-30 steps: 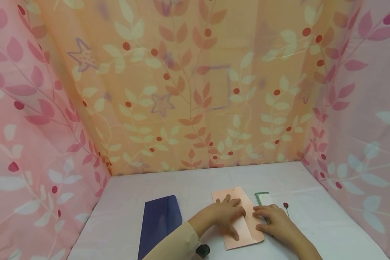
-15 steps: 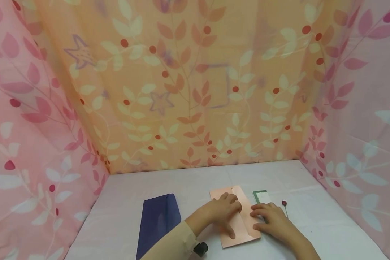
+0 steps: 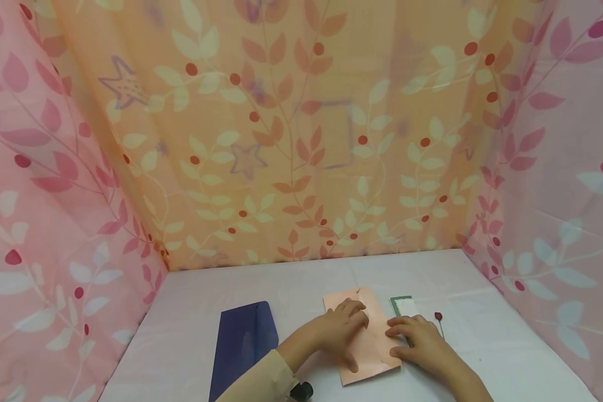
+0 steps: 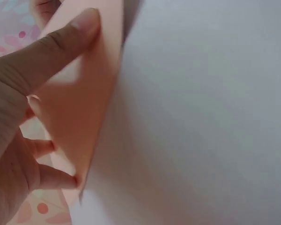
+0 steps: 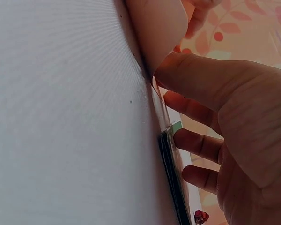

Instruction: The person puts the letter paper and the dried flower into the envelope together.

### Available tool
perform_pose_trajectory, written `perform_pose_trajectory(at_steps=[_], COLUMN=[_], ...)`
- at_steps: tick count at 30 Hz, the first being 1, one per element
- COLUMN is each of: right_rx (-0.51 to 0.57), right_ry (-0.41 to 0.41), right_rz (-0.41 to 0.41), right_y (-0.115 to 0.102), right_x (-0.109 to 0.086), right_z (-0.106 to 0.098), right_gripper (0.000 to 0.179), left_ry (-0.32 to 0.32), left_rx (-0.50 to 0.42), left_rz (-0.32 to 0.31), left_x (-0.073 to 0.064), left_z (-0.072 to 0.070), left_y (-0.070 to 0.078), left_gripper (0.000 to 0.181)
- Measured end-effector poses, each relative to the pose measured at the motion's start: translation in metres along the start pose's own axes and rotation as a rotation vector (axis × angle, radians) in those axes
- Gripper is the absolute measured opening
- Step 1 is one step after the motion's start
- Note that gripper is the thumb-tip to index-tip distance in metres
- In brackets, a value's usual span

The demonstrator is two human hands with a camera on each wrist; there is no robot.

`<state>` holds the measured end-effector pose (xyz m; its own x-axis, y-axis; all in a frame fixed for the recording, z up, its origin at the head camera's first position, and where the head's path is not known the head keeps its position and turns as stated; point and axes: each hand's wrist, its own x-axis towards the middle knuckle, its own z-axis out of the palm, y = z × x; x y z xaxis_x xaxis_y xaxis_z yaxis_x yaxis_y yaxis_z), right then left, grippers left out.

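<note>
Viewing remotely, I've got the pink env. [image 3: 376, 336] on the tabletop [image 3: 291, 290], long axis roughly fore-aft; L hand [image 3: 338, 330] rests atop it, fingers spread; R hand [image 3: 423, 341] touches its R edge, thumb & fingers apart.

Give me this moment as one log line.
left hand: on pale peach rectangular paper envelope | right hand: at its right edge | dark blue rectangular paper envelope: farther left

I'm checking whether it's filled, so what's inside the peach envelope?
No contents of the peach envelope show, only its outside, with the left hand resting on it and the right hand at its edge. The inside is covered, so I can't tell whether it holds anything.
</note>
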<state>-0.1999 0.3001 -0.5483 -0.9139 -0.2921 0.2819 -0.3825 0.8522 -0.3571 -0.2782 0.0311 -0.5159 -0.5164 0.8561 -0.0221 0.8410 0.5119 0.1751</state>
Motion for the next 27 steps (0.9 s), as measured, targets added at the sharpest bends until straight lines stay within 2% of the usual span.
perform_pose_trajectory(at_steps=[4, 9, 14, 17, 22, 27], right_rx=[0.006, 0.041, 0.178, 0.251, 0.188, 0.132], right_ry=[0.019, 0.016, 0.0, 0.038, 0.149, 0.174], right_rz=[-0.017, 0.012, 0.076, 0.12, 0.189, 0.26], right_y=[0.002, 0.001, -0.001, -0.001, 0.003, 0.009], right_x=[-0.001, -0.002, -0.002, 0.0, -0.003, -0.008], right_z=[0.001, -0.001, -0.008, -0.015, -0.025, -0.031], right_gripper=[0.034, 0.039, 0.04, 0.037, 0.033, 0.033], left_ry=[0.049, 0.055, 0.049, 0.049, 0.053, 0.06], left_rx=[-0.025, -0.051, -0.057, -0.063, -0.059, -0.056], left_rz=[0.038, 0.069, 0.099, 0.108, 0.11, 0.113], left_x=[-0.003, -0.003, -0.003, -0.002, -0.002, -0.003], left_z=[0.002, 0.004, 0.006, 0.006, 0.007, 0.005], left_y=[-0.003, -0.006, -0.008, -0.008, -0.009, -0.008], left_gripper=[0.083, 0.083, 0.085, 0.086, 0.086, 0.087])
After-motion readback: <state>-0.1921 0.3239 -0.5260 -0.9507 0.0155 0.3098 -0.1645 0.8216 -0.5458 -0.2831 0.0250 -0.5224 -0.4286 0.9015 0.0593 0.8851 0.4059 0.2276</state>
